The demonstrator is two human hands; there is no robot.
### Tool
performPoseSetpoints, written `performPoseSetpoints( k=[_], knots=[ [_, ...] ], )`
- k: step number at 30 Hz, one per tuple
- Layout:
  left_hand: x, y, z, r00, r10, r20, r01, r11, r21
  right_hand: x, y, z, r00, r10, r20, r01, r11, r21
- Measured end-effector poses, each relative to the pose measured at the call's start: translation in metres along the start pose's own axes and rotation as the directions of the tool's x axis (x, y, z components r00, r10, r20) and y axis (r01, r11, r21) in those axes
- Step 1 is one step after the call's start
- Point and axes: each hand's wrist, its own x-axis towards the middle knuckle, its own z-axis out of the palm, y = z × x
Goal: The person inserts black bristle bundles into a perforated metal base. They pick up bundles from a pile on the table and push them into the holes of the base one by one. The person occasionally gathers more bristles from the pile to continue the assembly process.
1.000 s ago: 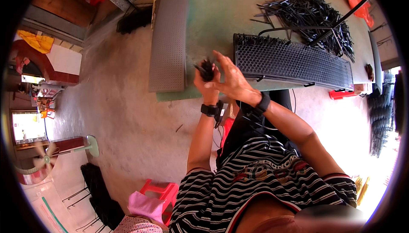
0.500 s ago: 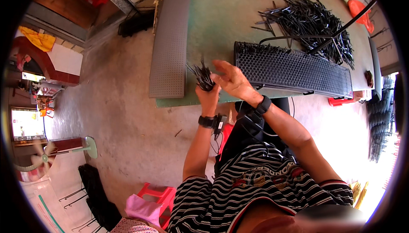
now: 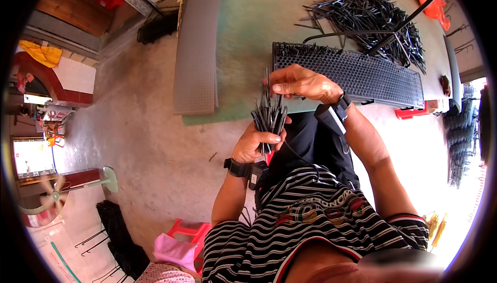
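A bundle of thin black plastic sticks [image 3: 269, 116] stands roughly upright in my left hand [image 3: 249, 146], whose fingers are wrapped round its lower part. Above it, my right hand [image 3: 308, 83] pinches at the upper ends of the longest sticks; how many it grips I cannot make out. Just beyond my right hand lies a long black tray with a honeycomb of holes [image 3: 357, 73], and the far left part of its top has short black ends poking out. A big loose heap of the same black sticks [image 3: 367, 16] covers the table behind it.
The green table [image 3: 253, 29] carries a grey perforated panel [image 3: 196, 50] on its left. A black metal rod frame [image 3: 396, 37] rises over the tray. Orange-red bags [image 3: 434, 10] lie at the far edge. A red stool [image 3: 189, 234] and a running fan [image 3: 54, 195] are at left.
My left hand has come down toward my lap with the bundle, turning it more upright. My right hand has shifted right, its fingers closing on the stick tips. The view has moved slightly.
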Motion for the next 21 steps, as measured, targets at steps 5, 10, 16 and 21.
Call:
performPoseSetpoints(
  k=[5,10,16,21],
  knots=[
    [0.012,-0.008,0.014,0.997,-0.067,0.036,0.068,0.997,-0.028,-0.017,0.017,-0.016,0.998,0.053,0.017,-0.055,0.974,0.219],
    [0.029,-0.015,0.02,0.987,-0.156,0.047,0.159,0.985,-0.069,-0.036,0.01,-0.019,0.99,0.124,-0.074,-0.098,0.954,0.284],
    [0.046,-0.019,0.023,0.972,-0.228,0.048,0.232,0.967,-0.101,-0.043,0.014,-0.03,0.946,0.157,-0.284,-0.133,0.986,0.104],
    [0.058,-0.026,0.023,0.975,-0.224,0.018,0.224,0.963,-0.152,-0.041,0.025,-0.028,0.875,0.049,-0.482,-0.039,0.999,0.032]
  ],
)
